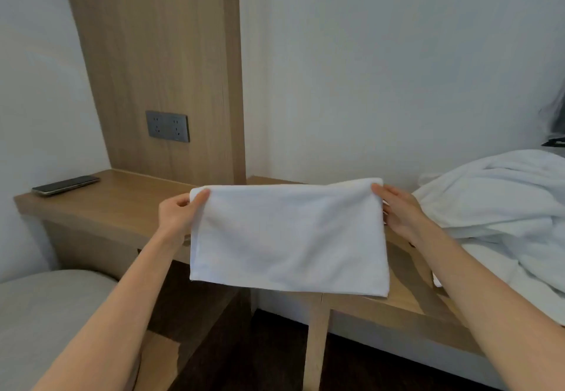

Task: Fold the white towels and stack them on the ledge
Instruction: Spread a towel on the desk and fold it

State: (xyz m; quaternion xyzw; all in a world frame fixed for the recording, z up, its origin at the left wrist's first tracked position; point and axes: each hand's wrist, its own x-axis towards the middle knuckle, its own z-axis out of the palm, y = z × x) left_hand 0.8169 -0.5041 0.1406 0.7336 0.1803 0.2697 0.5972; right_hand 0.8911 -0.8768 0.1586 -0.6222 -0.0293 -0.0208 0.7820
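Two hands pinch the top corners of the white towel (pixel 287 237), left hand (pixel 179 214) and right hand (pixel 400 210) holding it before the wooden ledge (pixel 116 198).

Setting: bedroom, hotel-style. Evidence: wood-veneer wall panel (pixel 153 54) carrying a grey double socket plate (pixel 167 126); built-in wooden ledge (pixel 122 204) running along a plain white wall (pixel 382 54), with a phone (pixel 65 184) lying flat at its left end. Also noted: heap of white towelling (pixel 495 201) on a white-sheeted bed (pixel 501 256) at right, and a grey upholstered seat (pixel 46 314) at lower left.
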